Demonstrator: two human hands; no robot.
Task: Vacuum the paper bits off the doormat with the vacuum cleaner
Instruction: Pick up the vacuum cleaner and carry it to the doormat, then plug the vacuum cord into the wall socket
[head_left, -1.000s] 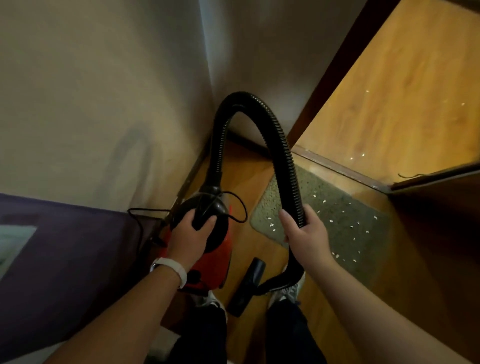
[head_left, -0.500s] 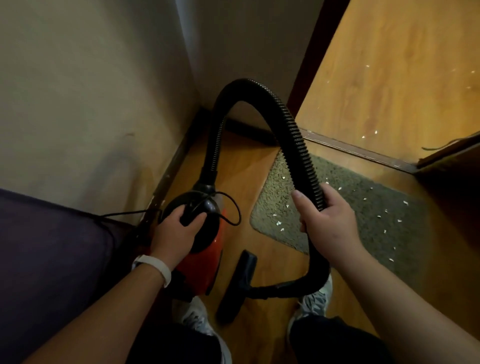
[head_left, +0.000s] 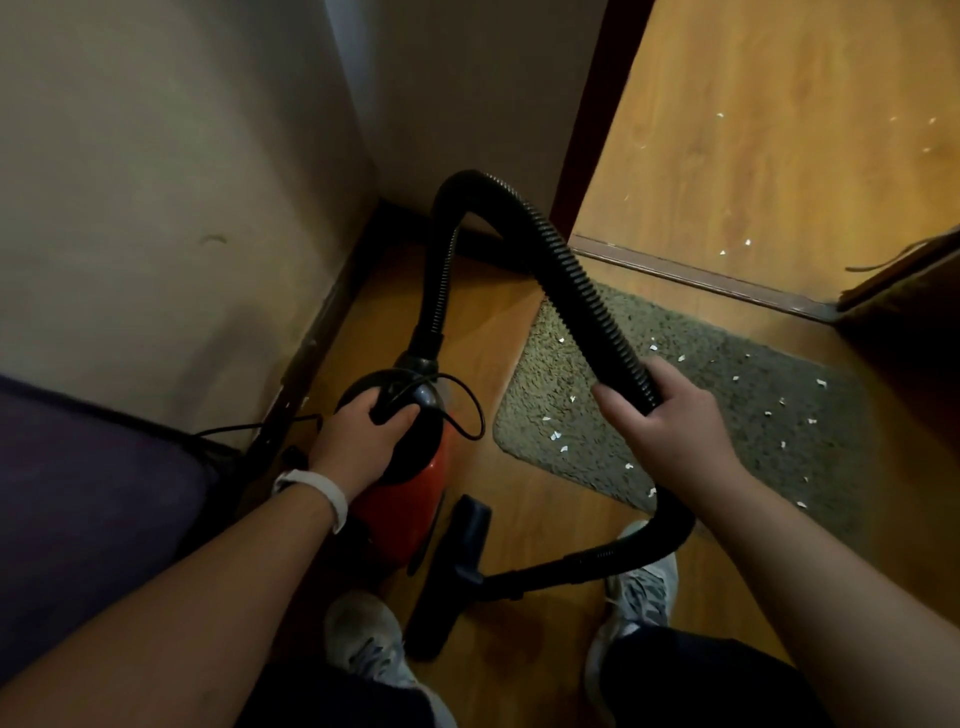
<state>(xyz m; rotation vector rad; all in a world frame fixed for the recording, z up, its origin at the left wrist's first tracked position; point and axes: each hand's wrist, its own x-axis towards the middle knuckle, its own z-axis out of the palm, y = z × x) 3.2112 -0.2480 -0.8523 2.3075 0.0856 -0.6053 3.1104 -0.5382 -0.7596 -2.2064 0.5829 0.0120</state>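
Underfoot, a wooden floor (head_left: 519, 332) meets beige walls (head_left: 156, 182) at a corner. Nearby lies the grey-green doormat (head_left: 727, 395), strewn with white paper bits (head_left: 556, 435). The red-and-black vacuum cleaner (head_left: 410, 499) stands on the floor left of it. The left hand (head_left: 358, 441) has its fingers (head_left: 402, 415) wrapped round the handle (head_left: 388, 402), and the right hand (head_left: 670, 436) grips the ribbed hose (head_left: 582, 286).

beige walls (head_left: 156, 156) meet in a dim corner above wooden floor (head_left: 779, 130).

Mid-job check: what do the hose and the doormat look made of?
Black ribbed hose: likely flexible plastic, judging by its corrugated rings and dull sheen. Grey-green doormat: seemingly shaggy textile pile, matte, with tufted fibres at its edge.
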